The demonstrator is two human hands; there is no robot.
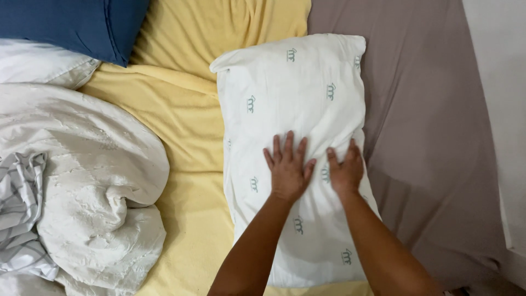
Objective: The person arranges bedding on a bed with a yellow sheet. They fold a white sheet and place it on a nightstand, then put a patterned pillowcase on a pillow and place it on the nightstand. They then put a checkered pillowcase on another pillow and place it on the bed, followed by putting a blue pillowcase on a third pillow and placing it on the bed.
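Observation:
A white pillow (pixel 296 98) with small green printed marks lies lengthwise on the bed, over the seam between a yellow sheet (pixel 181 126) and a grey-brown sheet (pixel 427 109). My left hand (pixel 287 167) rests flat on the middle of the pillow with its fingers spread. Just to its right, my right hand (pixel 346 170) lies palm-down on the pillow too, fingers close together. Neither hand grips anything.
A crumpled white duvet (pixel 93 181) fills the left side, with a grey checked cloth (pixel 19 214) tucked at its edge. A dark blue pillow (pixel 76 24) lies at the top left over a white pillow (pixel 38 63). A pale wall (pixel 501 82) borders the right.

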